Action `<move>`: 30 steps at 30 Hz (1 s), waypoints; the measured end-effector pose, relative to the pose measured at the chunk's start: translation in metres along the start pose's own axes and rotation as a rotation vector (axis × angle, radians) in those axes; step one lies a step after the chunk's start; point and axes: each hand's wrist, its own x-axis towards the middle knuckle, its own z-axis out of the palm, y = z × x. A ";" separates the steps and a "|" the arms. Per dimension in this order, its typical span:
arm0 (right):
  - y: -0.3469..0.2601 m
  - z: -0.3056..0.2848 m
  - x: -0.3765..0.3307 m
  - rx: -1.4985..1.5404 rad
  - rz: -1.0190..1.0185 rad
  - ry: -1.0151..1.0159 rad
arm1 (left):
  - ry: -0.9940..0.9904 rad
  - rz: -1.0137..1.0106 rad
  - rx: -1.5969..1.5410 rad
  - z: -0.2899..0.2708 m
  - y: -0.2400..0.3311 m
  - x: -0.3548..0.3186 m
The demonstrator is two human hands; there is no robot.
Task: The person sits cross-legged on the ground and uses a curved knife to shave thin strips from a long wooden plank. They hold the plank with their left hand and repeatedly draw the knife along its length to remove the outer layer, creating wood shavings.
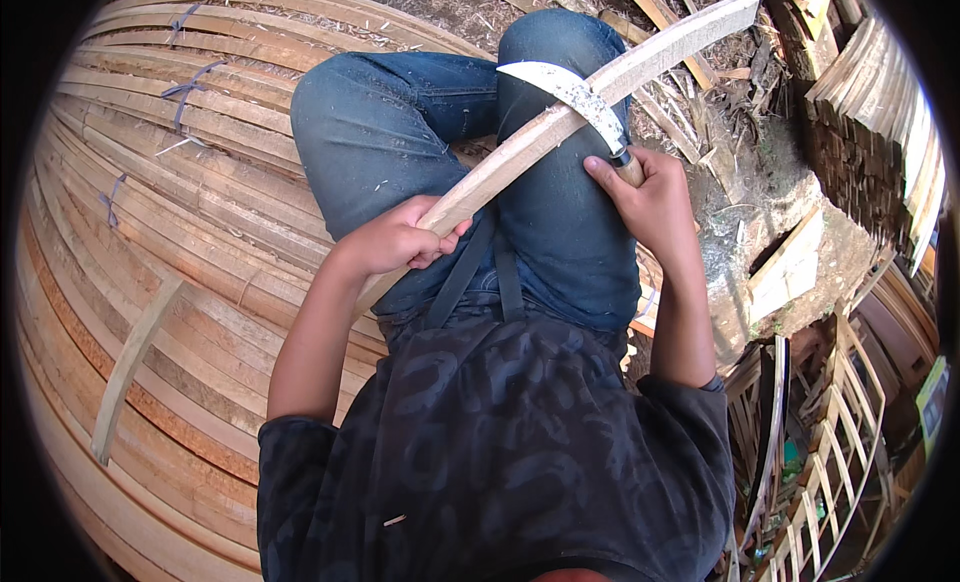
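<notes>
Bamboo slat [560, 117] clamped in left hand [400, 244], knife [580, 100] gripped in right hand [650, 197], blade across slat above knee [560, 52]: a slip likely to cut the leg.

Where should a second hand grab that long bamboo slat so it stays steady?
Probably the free far end of the bamboo slat, coming from the right side. The left hand already holds the near end, and the curved knife in the right hand rests across its middle, so only that stretch past the blade is bare.
</notes>
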 end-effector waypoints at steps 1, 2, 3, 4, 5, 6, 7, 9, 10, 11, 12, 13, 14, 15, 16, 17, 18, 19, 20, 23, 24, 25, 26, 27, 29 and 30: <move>0.001 0.002 0.000 -0.038 -0.022 0.046 | 0.028 0.020 0.015 0.004 -0.002 0.000; 0.003 0.006 0.000 -0.077 -0.045 0.092 | 0.057 0.040 0.029 0.006 -0.003 0.000; 0.005 0.009 0.001 -0.119 -0.076 0.141 | 0.038 0.064 0.033 0.005 -0.003 0.002; 0.013 0.015 0.000 -0.125 -0.140 0.243 | 0.018 0.088 0.036 0.004 -0.004 0.003; 0.016 0.020 0.002 -0.140 -0.194 0.344 | -0.001 0.113 0.039 0.004 -0.004 0.005; 0.018 0.027 0.004 -0.148 -0.242 0.438 | -0.004 0.094 0.031 0.005 -0.003 0.005; 0.023 0.032 0.006 -0.162 -0.292 0.537 | -0.013 0.081 0.025 0.006 0.002 0.007; 0.033 0.031 0.017 -0.153 -0.266 0.664 | -0.019 0.050 0.000 0.004 0.005 0.007; 0.035 0.018 0.025 -0.114 -0.154 0.700 | -0.020 0.035 -0.024 0.002 0.002 0.006; 0.037 0.007 0.029 -0.074 -0.041 0.735 | -0.022 0.020 -0.049 0.000 -0.002 0.006; 0.037 0.001 0.028 -0.017 -0.069 0.711 | -0.029 0.018 -0.044 -0.002 -0.004 0.006; 0.037 -0.005 0.023 0.039 -0.097 0.686 | -0.036 0.017 -0.039 -0.003 -0.008 0.006; 0.034 -0.008 0.018 0.095 -0.125 0.659 | -0.042 0.016 -0.036 -0.005 -0.008 0.006; 0.029 -0.007 0.010 0.121 -0.116 0.521 | -0.043 0.018 -0.035 -0.006 -0.004 0.008; 0.021 -0.006 -0.001 0.143 -0.099 0.371 | -0.044 0.014 -0.047 -0.003 0.001 0.010; 0.015 -0.001 -0.011 0.164 -0.081 0.221 | -0.044 0.010 -0.059 -0.001 0.001 0.011; 0.010 0.003 -0.015 0.066 -0.077 0.128 | -0.052 0.013 -0.036 -0.003 -0.001 0.013; 0.006 0.007 -0.017 -0.032 -0.072 0.034 | -0.050 0.015 -0.014 -0.004 0.000 0.014; 0.005 0.010 -0.012 -0.115 -0.092 0.021 | -0.047 0.017 0.008 -0.003 0.000 0.014; -0.005 0.002 0.003 -0.060 0.058 0.008 | -0.049 0.017 -0.012 -0.001 -0.002 0.013; -0.002 0.006 0.006 -0.041 -0.008 0.080 | -0.055 0.022 -0.027 -0.002 0.000 0.014; 0.000 0.010 0.005 -0.032 -0.005 0.122 | -0.078 0.032 -0.046 -0.004 -0.002 0.014; 0.001 0.017 0.004 -0.023 -0.001 0.164 | -0.101 0.041 -0.065 -0.007 -0.007 0.014; 0.002 0.022 0.004 -0.016 -0.003 0.207 | -0.124 0.056 -0.083 -0.008 -0.006 0.015; 0.007 0.032 0.003 -0.019 -0.068 0.350 | -0.165 0.034 -0.099 -0.006 0.002 0.018; 0.011 0.035 0.002 -0.005 -0.080 0.398 | -0.187 0.020 -0.107 -0.005 0.004 0.020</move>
